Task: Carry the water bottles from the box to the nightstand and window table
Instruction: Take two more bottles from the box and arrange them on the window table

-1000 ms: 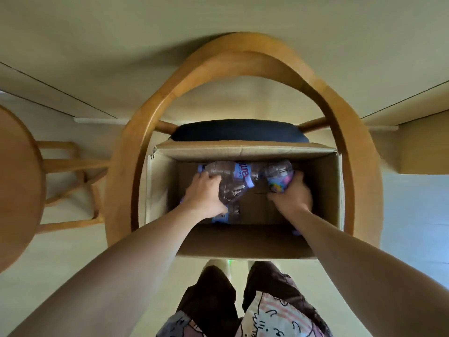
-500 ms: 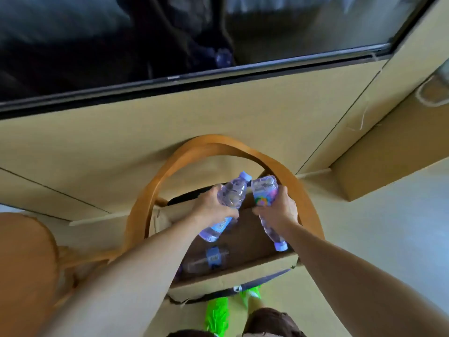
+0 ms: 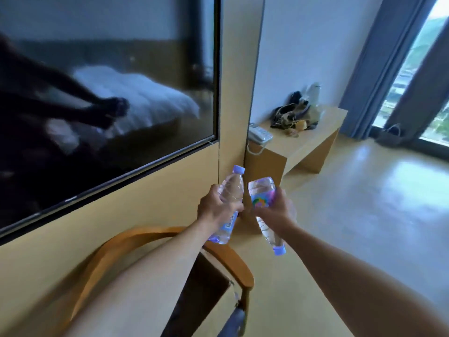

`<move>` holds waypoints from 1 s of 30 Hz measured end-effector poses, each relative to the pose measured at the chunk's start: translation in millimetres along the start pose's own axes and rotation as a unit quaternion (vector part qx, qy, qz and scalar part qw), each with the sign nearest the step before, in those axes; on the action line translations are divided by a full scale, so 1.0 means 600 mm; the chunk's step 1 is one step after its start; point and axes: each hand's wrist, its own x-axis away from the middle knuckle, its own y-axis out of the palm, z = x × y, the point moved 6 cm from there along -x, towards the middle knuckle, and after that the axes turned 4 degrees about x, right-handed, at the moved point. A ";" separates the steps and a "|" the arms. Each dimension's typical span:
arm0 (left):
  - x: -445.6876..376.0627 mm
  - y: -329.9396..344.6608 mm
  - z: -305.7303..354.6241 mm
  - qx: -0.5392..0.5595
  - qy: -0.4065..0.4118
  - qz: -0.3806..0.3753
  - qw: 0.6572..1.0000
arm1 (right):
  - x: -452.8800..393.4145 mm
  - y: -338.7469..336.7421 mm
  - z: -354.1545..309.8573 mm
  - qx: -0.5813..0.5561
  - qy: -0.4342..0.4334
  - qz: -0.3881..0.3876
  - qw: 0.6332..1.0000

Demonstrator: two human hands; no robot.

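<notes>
My left hand (image 3: 215,209) grips a clear water bottle (image 3: 230,190) around its middle, its blue cap pointing up. My right hand (image 3: 275,211) grips a second water bottle (image 3: 262,190) with a colourful label, held upside down so its blue cap (image 3: 279,250) points down. Both bottles are held side by side in front of me, above the chair. The cardboard box (image 3: 201,288) shows only as a brown corner under my left forearm on the chair. A low wooden table (image 3: 313,139) stands by the window at the right.
A wooden chair (image 3: 136,239) with a curved back is below my arms. A large dark TV screen (image 3: 109,93) hangs on the wood-panelled wall at left. The table carries a white telephone (image 3: 260,136), bags and small items (image 3: 295,113). Grey curtains (image 3: 379,69) and open shiny floor (image 3: 364,203) lie right.
Both hands have lifted a bottle each out of the box and raised them. My view has swung up and right, from the box to the wall, table and window.
</notes>
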 end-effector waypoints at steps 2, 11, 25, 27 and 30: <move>0.001 0.053 0.073 0.022 0.031 -0.015 0.999 | -0.017 -0.080 0.021 -0.016 0.006 0.044 0.999; 0.036 0.386 0.386 0.091 0.133 -0.118 0.980 | -0.065 -0.507 0.172 -0.056 0.036 0.223 0.973; 0.126 0.933 0.716 0.122 0.232 -0.245 0.933 | -0.132 -1.013 0.452 -0.075 0.081 0.386 0.916; 0.124 1.000 0.742 0.113 0.239 -0.264 0.927 | -0.154 -1.055 0.488 -0.070 0.091 0.401 0.909; 0.104 1.098 0.780 0.100 0.259 -0.300 0.913 | -0.199 -1.109 0.541 -0.063 0.103 0.425 0.897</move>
